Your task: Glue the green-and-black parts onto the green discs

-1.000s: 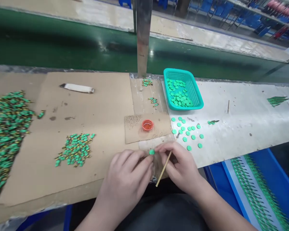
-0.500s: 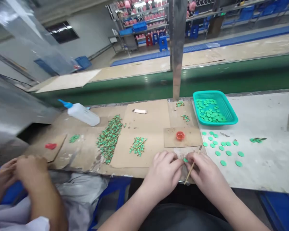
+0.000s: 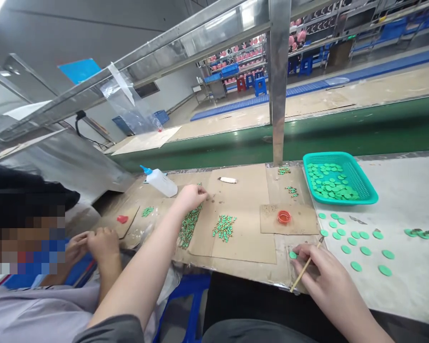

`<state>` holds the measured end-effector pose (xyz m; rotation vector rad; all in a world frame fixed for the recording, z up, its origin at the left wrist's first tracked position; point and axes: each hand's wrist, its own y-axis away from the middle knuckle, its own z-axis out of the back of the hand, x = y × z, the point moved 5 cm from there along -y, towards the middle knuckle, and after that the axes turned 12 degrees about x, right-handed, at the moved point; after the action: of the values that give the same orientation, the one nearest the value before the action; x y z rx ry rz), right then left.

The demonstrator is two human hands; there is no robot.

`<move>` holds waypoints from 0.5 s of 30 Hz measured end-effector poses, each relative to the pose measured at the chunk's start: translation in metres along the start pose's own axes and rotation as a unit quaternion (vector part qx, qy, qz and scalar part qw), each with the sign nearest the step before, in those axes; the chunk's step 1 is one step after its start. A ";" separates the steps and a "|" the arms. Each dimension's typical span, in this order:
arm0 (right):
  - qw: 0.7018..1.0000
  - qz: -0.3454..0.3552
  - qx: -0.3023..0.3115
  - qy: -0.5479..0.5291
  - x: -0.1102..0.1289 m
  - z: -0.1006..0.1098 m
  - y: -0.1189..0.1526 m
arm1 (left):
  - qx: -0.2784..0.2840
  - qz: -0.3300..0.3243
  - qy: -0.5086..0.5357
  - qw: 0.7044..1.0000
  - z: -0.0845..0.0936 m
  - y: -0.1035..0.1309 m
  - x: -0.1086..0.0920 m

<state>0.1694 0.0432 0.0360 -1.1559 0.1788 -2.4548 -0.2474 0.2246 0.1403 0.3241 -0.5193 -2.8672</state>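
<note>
My left hand [image 3: 193,196] reaches over the far end of a pile of small green-and-brown pieces [image 3: 188,229]. Its fingers are pinched; whatever is between them, if anything, is too small to make out. My right hand [image 3: 320,267] is closed at the table's front edge. A thin wooden paintbrush [image 3: 305,267] with a dark tip slants across its fingers. Thumb and fingertip also grip a green disc [image 3: 292,255]. Beyond this hand, a small red cup [image 3: 283,217] stands on a cardboard piece. Several loose green discs [image 3: 365,250] lie to its right.
A teal basket [image 3: 371,195] with many green discs stands at the back right. A smaller heap of pieces [image 3: 224,228] and a white-handled tool [image 3: 228,180] lie on cardboard. At left are a squeeze bottle [image 3: 163,183] and a co-worker's hands [image 3: 103,243].
My left hand has left the right hand and moved left and away to the pile. My right hand still has the brush and disc. The view has shifted, showing more of the co-worker.
</note>
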 end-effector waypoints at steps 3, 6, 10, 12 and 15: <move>1.000 -0.006 -0.008 -0.008 0.001 0.002 0.000 | 0.022 0.027 -0.001 0.999 -0.013 -0.009 -0.003; 1.000 -0.010 -0.013 -0.019 0.005 0.006 -0.002 | 0.022 0.038 0.022 0.999 -0.023 -0.011 -0.005; 0.998 -0.016 -0.029 -0.046 0.009 0.014 -0.002 | -0.005 0.016 0.092 0.996 -0.019 0.003 -0.008; 0.997 -0.025 -0.035 -0.066 0.009 0.016 -0.002 | -0.025 -0.015 0.147 0.989 -0.017 0.023 -0.012; 0.994 -0.035 -0.048 -0.094 0.012 0.019 -0.003 | -0.032 -0.097 0.246 0.964 -0.026 0.069 -0.030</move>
<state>0.1764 0.0416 0.0579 -1.4503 0.2055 -2.4026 -0.2010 0.1606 0.1465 1.0904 -0.3095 -2.8159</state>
